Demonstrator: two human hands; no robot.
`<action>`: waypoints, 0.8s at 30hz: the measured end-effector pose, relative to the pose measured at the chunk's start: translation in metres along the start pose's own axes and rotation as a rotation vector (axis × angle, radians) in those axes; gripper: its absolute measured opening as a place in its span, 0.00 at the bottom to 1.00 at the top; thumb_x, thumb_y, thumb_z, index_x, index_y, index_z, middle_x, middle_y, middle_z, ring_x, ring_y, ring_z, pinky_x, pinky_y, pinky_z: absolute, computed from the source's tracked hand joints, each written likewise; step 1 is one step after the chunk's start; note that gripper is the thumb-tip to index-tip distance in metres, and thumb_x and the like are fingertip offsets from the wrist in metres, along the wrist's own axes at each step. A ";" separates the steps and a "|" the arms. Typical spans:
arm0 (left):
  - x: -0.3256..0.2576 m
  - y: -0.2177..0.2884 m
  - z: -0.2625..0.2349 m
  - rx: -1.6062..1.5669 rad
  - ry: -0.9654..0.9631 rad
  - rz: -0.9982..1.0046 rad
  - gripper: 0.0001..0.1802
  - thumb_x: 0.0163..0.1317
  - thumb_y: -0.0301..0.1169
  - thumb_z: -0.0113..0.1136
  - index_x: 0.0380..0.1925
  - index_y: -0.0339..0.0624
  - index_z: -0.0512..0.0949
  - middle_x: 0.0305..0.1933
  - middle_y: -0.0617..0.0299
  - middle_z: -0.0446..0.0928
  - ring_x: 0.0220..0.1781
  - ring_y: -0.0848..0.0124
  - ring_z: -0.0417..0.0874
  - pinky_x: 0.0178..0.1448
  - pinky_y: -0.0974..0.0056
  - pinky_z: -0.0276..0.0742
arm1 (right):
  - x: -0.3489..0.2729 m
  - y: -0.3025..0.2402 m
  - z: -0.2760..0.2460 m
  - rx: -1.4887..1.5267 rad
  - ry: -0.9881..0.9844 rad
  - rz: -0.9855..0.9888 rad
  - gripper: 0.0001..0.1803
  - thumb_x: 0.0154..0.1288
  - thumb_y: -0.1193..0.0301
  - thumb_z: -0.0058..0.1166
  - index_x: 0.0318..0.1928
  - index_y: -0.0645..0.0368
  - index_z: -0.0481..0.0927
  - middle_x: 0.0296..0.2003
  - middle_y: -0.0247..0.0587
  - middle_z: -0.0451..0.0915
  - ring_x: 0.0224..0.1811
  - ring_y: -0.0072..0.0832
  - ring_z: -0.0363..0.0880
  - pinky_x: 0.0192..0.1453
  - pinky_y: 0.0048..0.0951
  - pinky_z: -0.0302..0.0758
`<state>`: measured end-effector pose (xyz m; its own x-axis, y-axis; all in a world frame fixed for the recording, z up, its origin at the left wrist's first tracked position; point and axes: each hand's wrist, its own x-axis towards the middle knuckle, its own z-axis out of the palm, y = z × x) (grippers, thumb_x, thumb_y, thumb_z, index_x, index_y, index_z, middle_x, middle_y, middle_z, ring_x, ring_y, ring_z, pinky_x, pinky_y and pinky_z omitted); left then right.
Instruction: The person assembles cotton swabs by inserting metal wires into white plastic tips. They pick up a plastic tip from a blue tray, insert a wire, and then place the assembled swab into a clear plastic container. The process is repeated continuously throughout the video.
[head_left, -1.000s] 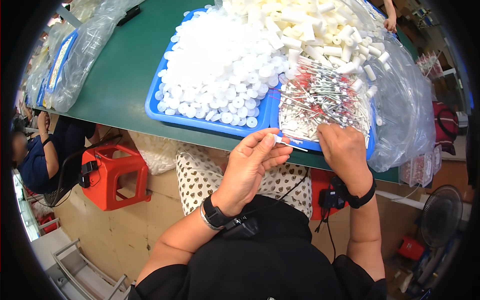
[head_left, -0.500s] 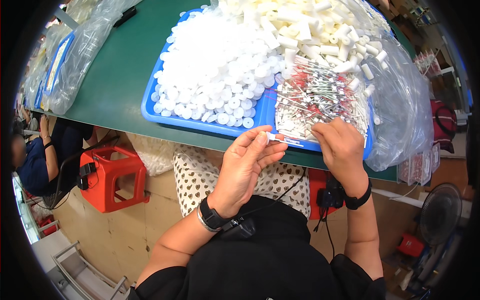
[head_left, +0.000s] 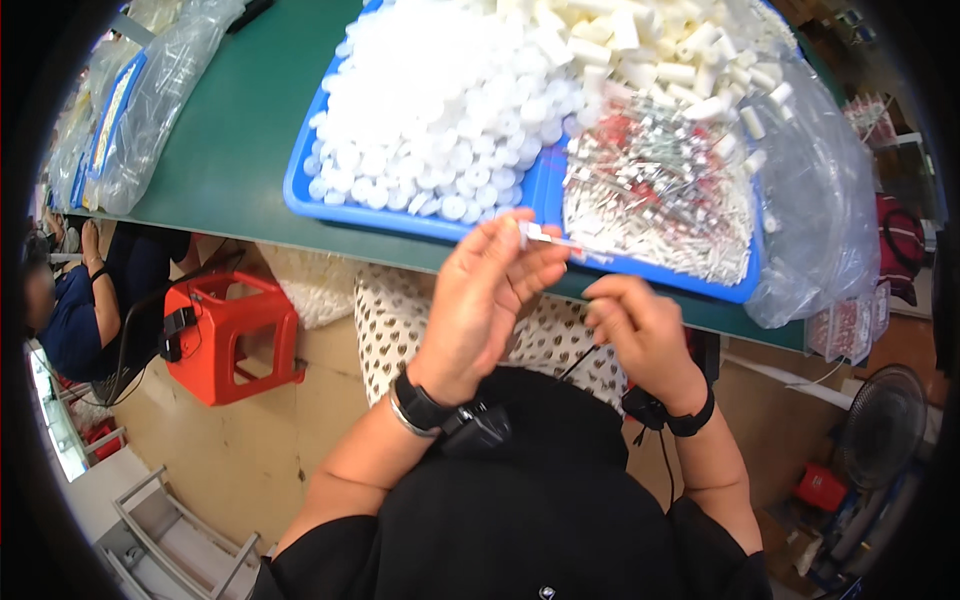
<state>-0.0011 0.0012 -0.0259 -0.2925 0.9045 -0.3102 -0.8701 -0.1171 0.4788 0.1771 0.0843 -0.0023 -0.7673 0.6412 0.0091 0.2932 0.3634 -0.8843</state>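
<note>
My left hand [head_left: 480, 295] is closed in a pinch on a small white plastic part with a thin stem [head_left: 548, 239], held at the front edge of the blue tray [head_left: 345, 215]. To its right, my right hand [head_left: 642, 335] has its fingers curled together below the tray's front rim. Whatever may be between those fingertips is too small to make out. Just beyond my hands, the tray's right compartment holds thin white sticks [head_left: 690, 240] and a tangle of red, white and metallic pin-like pieces [head_left: 650, 165]. Translucent white discs [head_left: 440, 130] fill the left compartment.
Cream foam-like cylinders [head_left: 690, 60] are heaped behind the small pieces. A clear plastic bag [head_left: 815, 200] lies on the tray's right, on the green table [head_left: 225, 150]. A red stool [head_left: 235, 335] and a seated person [head_left: 80, 320] are at the left, a fan [head_left: 880, 425] at the right.
My right hand has drawn back from the small pieces in the tray toward my body, lower and slightly left. My left hand keeps its pinch and has risen slightly in the picture.
</note>
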 end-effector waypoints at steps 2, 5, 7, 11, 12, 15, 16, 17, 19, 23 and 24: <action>0.000 0.017 -0.002 0.074 0.007 0.080 0.17 0.73 0.36 0.52 0.55 0.37 0.70 0.52 0.50 0.78 0.51 0.63 0.84 0.54 0.63 0.82 | -0.010 0.018 0.017 0.006 -0.247 -0.029 0.05 0.68 0.75 0.55 0.40 0.63 0.78 0.32 0.45 0.80 0.28 0.38 0.80 0.33 0.34 0.76; -0.004 0.031 -0.006 0.123 0.017 0.094 0.19 0.73 0.37 0.53 0.56 0.36 0.70 0.53 0.47 0.78 0.51 0.62 0.84 0.55 0.62 0.82 | -0.016 0.041 0.042 -0.098 -0.301 -0.059 0.05 0.66 0.74 0.56 0.40 0.63 0.78 0.33 0.47 0.80 0.34 0.45 0.80 0.39 0.39 0.76; -0.003 0.034 -0.007 0.116 0.008 0.082 0.19 0.72 0.37 0.53 0.56 0.37 0.70 0.53 0.47 0.77 0.52 0.63 0.83 0.55 0.62 0.82 | -0.013 0.045 0.044 -0.154 -0.342 -0.052 0.05 0.65 0.74 0.56 0.40 0.62 0.79 0.32 0.47 0.81 0.36 0.46 0.80 0.40 0.40 0.75; -0.007 0.030 -0.011 0.104 0.042 0.073 0.18 0.73 0.37 0.53 0.57 0.37 0.70 0.54 0.48 0.78 0.52 0.63 0.83 0.55 0.62 0.81 | -0.002 0.015 0.026 -0.158 -0.306 -0.111 0.05 0.63 0.75 0.58 0.40 0.62 0.80 0.31 0.45 0.81 0.33 0.42 0.81 0.39 0.37 0.76; -0.007 0.029 -0.011 0.093 0.052 0.062 0.18 0.73 0.36 0.52 0.56 0.37 0.70 0.54 0.48 0.78 0.51 0.64 0.83 0.54 0.62 0.82 | 0.001 0.004 0.018 -0.155 -0.281 -0.138 0.05 0.62 0.76 0.59 0.39 0.62 0.81 0.30 0.44 0.81 0.33 0.41 0.81 0.39 0.37 0.76; -0.003 0.025 -0.009 0.082 0.036 0.048 0.18 0.73 0.36 0.52 0.56 0.37 0.70 0.53 0.47 0.78 0.50 0.64 0.84 0.54 0.63 0.82 | 0.012 -0.009 -0.010 -0.288 0.024 -0.331 0.05 0.59 0.78 0.62 0.37 0.63 0.82 0.29 0.42 0.82 0.30 0.39 0.81 0.36 0.36 0.76; -0.002 0.024 -0.007 0.097 0.042 0.048 0.17 0.73 0.36 0.52 0.55 0.37 0.71 0.53 0.47 0.78 0.50 0.64 0.84 0.53 0.63 0.83 | 0.017 -0.015 -0.020 -0.427 0.110 -0.355 0.05 0.57 0.79 0.63 0.34 0.64 0.82 0.29 0.42 0.82 0.29 0.38 0.81 0.33 0.37 0.76; -0.001 0.023 -0.006 0.099 0.033 0.047 0.17 0.73 0.36 0.52 0.55 0.37 0.71 0.53 0.47 0.78 0.50 0.64 0.84 0.53 0.63 0.83 | 0.024 -0.014 -0.029 -0.592 0.186 -0.408 0.07 0.55 0.80 0.63 0.36 0.62 0.82 0.29 0.40 0.82 0.29 0.38 0.80 0.33 0.36 0.75; 0.000 0.022 -0.002 0.108 0.015 0.039 0.17 0.73 0.36 0.52 0.55 0.37 0.71 0.52 0.47 0.78 0.49 0.64 0.84 0.53 0.63 0.83 | 0.033 -0.012 -0.039 -0.817 0.253 -0.419 0.10 0.53 0.81 0.61 0.38 0.60 0.82 0.30 0.38 0.79 0.31 0.36 0.78 0.34 0.35 0.73; -0.001 0.019 0.001 0.112 -0.002 0.031 0.17 0.73 0.36 0.52 0.55 0.36 0.71 0.52 0.47 0.78 0.48 0.65 0.85 0.52 0.63 0.83 | 0.045 -0.011 -0.033 -0.954 0.178 -0.418 0.09 0.50 0.79 0.57 0.35 0.57 0.80 0.28 0.35 0.73 0.31 0.32 0.73 0.36 0.32 0.69; -0.002 0.019 0.001 0.110 -0.004 0.030 0.17 0.73 0.36 0.52 0.55 0.36 0.71 0.52 0.48 0.79 0.48 0.65 0.85 0.52 0.63 0.83 | 0.047 -0.011 -0.031 -0.983 0.153 -0.406 0.08 0.50 0.78 0.56 0.34 0.57 0.80 0.27 0.34 0.72 0.31 0.31 0.72 0.37 0.32 0.68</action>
<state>-0.0165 -0.0023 -0.0160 -0.3154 0.9032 -0.2911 -0.8124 -0.0984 0.5748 0.1561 0.1313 0.0221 -0.8510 0.4035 0.3361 0.4152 0.9088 -0.0398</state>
